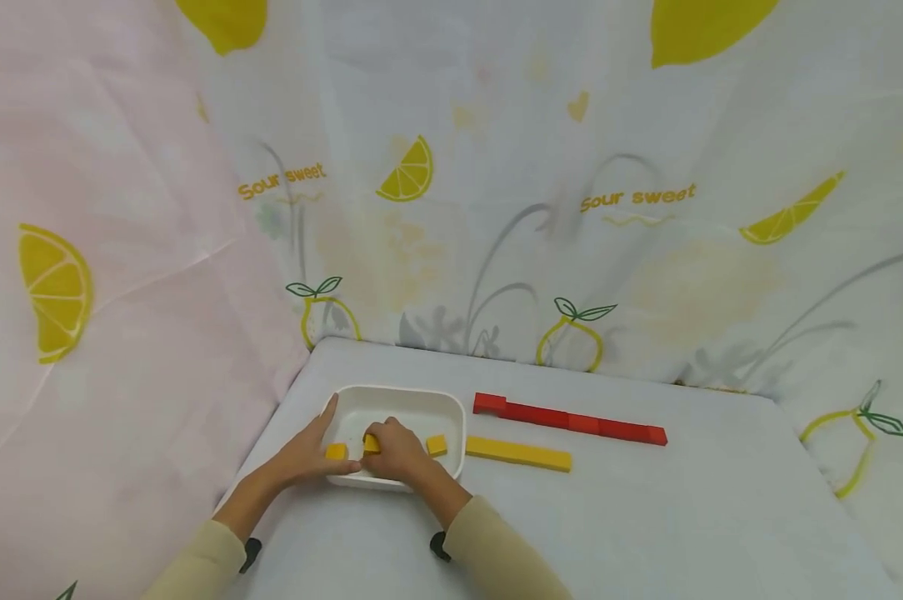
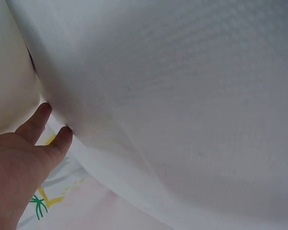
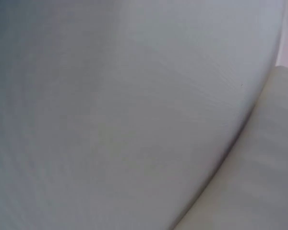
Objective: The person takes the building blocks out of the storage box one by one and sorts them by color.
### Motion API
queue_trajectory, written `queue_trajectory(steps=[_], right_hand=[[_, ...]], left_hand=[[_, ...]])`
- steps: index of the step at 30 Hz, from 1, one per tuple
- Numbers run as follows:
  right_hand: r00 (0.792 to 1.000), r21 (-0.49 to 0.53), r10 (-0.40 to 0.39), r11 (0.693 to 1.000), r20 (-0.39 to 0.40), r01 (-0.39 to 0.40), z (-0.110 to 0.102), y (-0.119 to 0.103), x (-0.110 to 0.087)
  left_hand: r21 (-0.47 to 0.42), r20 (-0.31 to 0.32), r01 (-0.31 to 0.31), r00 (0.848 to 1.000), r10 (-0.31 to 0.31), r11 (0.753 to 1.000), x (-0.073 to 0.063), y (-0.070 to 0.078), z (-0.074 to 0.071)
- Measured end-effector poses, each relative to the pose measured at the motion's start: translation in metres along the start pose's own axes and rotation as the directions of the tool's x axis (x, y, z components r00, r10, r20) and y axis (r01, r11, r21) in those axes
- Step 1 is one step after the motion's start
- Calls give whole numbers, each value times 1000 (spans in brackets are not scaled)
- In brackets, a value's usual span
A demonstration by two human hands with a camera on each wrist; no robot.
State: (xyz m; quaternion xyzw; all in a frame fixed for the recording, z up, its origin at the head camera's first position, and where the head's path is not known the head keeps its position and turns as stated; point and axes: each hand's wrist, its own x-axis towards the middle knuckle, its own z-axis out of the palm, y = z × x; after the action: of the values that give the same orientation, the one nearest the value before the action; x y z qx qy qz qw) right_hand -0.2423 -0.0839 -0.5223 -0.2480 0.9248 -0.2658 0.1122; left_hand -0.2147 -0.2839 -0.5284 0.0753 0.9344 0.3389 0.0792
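In the head view a white tray (image 1: 451,408) stands on the table, with small yellow blocks in it. My left hand (image 1: 301,454) spans the tray's near left corner, fingers along the left side and thumb stretched over the front rim. Beside that thumb lies one yellow block (image 1: 336,451). Inside the tray my right hand (image 1: 395,450) pinches another yellow block (image 1: 372,444), partly covered by the fingers. A third yellow block (image 1: 436,445) lies right of this hand. The left wrist view shows left fingertips (image 2: 62,136) against the tray's pale side (image 2: 12,72); no hand appears in the right wrist view.
Right of the tray, a yellow bar (image 1: 519,454) lies with its left end close to the tray wall. Behind it runs a long row of red blocks (image 1: 571,421). Lemon-printed cloth (image 1: 481,167) hangs behind the white table (image 1: 646,525) and pinkish cloth at the left.
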Motion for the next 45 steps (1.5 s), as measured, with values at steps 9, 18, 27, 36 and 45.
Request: queue_trajectory(steps=[9,18,27,36,45], right_hand=[[998,73,-49,996,-38,52,-5,1,8],[1000,124,-21,992,-12,22,0,8,0],[1000,175,24,984,3,-24,-2,5,1],[999,159,16,987,-30,-11,0,8,-3],[994,129,-45,990,-101,58,-12,7,-4]], left_hand=[[28,-15,11,1000,-10,1000,6,3,-8],[-22,13,28,1000,-28,999,0,4,0],[5,4,21,1000,-21,1000,-1,4,0],[-4,0,26,1000,-26,1000,-1,2,3],[-4,8,62,998,-62,998,0,4,-1]])
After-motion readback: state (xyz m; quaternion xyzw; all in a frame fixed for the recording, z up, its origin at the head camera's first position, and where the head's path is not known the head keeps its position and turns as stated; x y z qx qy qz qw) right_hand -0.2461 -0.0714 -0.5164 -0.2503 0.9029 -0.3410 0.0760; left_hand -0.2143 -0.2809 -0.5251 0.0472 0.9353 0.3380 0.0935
